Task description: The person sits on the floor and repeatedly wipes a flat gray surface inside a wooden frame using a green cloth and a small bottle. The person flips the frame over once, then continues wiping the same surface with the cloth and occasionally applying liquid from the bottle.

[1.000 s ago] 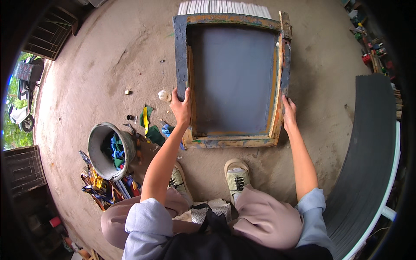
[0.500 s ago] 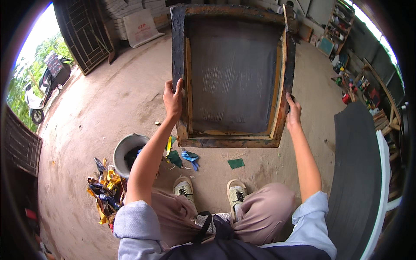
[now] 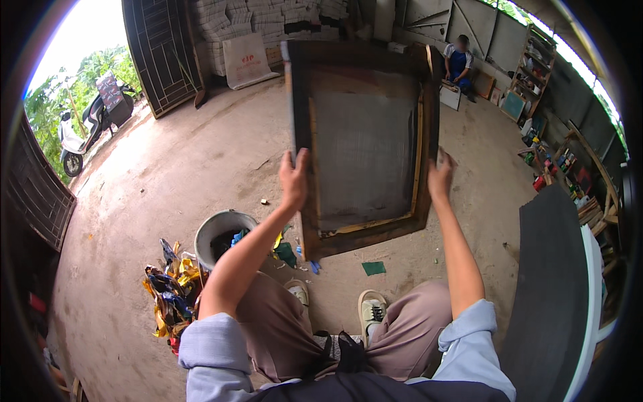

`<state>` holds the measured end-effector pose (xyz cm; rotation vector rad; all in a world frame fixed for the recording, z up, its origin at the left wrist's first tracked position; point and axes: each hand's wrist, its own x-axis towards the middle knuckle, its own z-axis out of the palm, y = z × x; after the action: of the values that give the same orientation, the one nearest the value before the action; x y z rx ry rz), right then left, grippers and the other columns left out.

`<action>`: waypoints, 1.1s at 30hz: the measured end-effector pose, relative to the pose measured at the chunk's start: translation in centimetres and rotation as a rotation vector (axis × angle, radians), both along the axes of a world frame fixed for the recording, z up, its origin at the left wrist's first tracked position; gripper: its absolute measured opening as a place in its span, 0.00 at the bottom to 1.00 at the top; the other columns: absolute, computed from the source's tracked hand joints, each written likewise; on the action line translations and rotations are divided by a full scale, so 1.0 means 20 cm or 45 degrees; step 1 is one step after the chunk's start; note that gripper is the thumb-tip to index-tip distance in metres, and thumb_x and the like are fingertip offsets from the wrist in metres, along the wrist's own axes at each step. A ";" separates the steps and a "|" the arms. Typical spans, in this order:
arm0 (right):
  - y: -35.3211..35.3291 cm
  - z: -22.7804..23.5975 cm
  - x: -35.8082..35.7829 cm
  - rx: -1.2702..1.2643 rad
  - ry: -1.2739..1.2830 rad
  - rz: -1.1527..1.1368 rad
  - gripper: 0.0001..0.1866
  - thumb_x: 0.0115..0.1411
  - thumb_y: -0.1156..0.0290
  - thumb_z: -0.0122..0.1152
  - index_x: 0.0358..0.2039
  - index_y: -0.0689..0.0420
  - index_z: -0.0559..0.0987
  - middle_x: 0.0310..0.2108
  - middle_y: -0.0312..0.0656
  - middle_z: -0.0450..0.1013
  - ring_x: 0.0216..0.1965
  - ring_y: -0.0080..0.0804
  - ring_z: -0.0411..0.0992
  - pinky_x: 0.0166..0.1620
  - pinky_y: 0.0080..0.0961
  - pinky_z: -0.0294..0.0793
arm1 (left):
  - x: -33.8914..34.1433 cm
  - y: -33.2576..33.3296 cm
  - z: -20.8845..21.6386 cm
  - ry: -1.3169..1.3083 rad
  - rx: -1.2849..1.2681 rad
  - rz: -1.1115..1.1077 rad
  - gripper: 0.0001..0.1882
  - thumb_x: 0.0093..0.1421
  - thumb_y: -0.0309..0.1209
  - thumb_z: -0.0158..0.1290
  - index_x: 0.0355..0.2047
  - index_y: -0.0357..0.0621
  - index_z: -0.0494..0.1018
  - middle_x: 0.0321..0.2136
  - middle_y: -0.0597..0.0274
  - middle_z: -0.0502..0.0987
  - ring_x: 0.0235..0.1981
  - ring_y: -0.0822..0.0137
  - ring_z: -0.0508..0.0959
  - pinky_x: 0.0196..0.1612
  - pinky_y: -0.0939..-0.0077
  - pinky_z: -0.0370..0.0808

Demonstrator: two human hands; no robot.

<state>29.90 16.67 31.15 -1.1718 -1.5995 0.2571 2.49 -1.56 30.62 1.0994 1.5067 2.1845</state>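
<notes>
Your left hand [image 3: 295, 179] and right hand [image 3: 440, 178] grip the wooden screen frame [image 3: 362, 141] by its side rails, centre frame. Fingers hidden behind rails. Long axis vertical, tilted slightly left.

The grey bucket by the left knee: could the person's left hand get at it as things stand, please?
Probably not at once: the left hand grips the raised wooden screen frame. The bucket sits uncovered below that forearm, otherwise unobstructed.
</notes>
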 end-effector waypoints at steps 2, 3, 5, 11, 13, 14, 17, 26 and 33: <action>-0.07 0.00 -0.20 -0.097 0.135 0.411 0.23 0.65 0.63 0.53 0.56 0.63 0.70 0.51 0.46 0.71 0.54 0.35 0.67 0.59 0.29 0.62 | 0.13 0.07 0.01 0.121 -0.124 0.080 0.24 0.60 0.48 0.55 0.36 0.35 0.67 0.31 0.54 0.71 0.33 0.61 0.72 0.37 0.65 0.69; -0.19 0.03 -0.35 -0.217 0.249 0.633 0.23 0.65 0.62 0.53 0.55 0.64 0.71 0.51 0.43 0.72 0.53 0.33 0.68 0.58 0.28 0.62 | 0.20 0.08 0.01 0.213 -0.252 0.145 0.24 0.58 0.47 0.56 0.34 0.36 0.65 0.29 0.54 0.69 0.31 0.60 0.71 0.35 0.63 0.69; -0.37 0.09 -0.54 -0.448 0.764 0.997 0.22 0.65 0.58 0.52 0.51 0.62 0.73 0.48 0.37 0.73 0.50 0.27 0.68 0.56 0.27 0.62 | 0.36 0.10 0.04 0.344 -0.327 0.287 0.25 0.56 0.47 0.58 0.35 0.37 0.64 0.29 0.52 0.68 0.31 0.56 0.72 0.35 0.61 0.69; -0.35 -0.01 -0.54 -0.809 1.174 0.978 0.23 0.66 0.58 0.49 0.52 0.63 0.71 0.48 0.39 0.71 0.49 0.28 0.68 0.56 0.26 0.62 | 0.46 0.17 -0.08 0.621 -0.375 0.264 0.24 0.54 0.45 0.59 0.35 0.39 0.64 0.34 0.52 0.68 0.36 0.49 0.72 0.37 0.58 0.70; -0.34 -0.04 -0.51 -0.852 1.222 0.864 0.21 0.66 0.59 0.50 0.51 0.63 0.72 0.46 0.39 0.71 0.48 0.26 0.68 0.53 0.27 0.63 | 0.49 0.18 -0.12 0.639 -0.383 0.264 0.24 0.53 0.45 0.59 0.37 0.38 0.64 0.35 0.53 0.68 0.37 0.51 0.72 0.39 0.59 0.70; -0.33 -0.05 -0.51 -0.822 1.184 0.901 0.21 0.66 0.58 0.49 0.50 0.63 0.73 0.46 0.39 0.71 0.47 0.26 0.68 0.53 0.27 0.64 | 0.49 0.19 -0.13 0.650 -0.385 0.275 0.25 0.54 0.45 0.59 0.38 0.38 0.64 0.35 0.53 0.68 0.37 0.52 0.73 0.38 0.60 0.70; -0.30 -0.08 -0.49 -0.795 1.094 0.917 0.22 0.66 0.57 0.49 0.49 0.63 0.74 0.45 0.38 0.72 0.45 0.26 0.69 0.51 0.25 0.65 | 0.50 0.20 -0.17 0.597 -0.392 0.261 0.25 0.56 0.45 0.57 0.43 0.38 0.64 0.37 0.53 0.68 0.38 0.54 0.72 0.40 0.62 0.70; -0.32 -0.07 -0.45 -0.825 0.937 0.715 0.34 0.58 0.36 0.51 0.34 0.61 0.74 0.31 0.37 0.70 0.33 0.26 0.67 0.38 0.28 0.68 | 0.75 0.22 -0.27 0.396 -0.099 0.053 0.23 0.64 0.28 0.45 0.61 0.50 0.61 0.43 0.49 0.61 0.47 0.49 0.63 0.52 0.59 0.63; -0.27 -0.11 -0.39 -0.445 0.636 0.373 0.39 0.54 0.34 0.54 0.33 0.68 0.75 0.29 0.45 0.74 0.31 0.35 0.72 0.37 0.31 0.70 | 0.78 0.26 -0.25 0.496 0.010 -0.094 0.18 0.65 0.24 0.40 0.56 0.43 0.63 0.43 0.50 0.60 0.46 0.54 0.65 0.54 0.62 0.63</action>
<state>22.10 11.34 28.90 -1.0182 -1.2994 0.9741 18.07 3.58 25.56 1.6287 1.5730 2.0090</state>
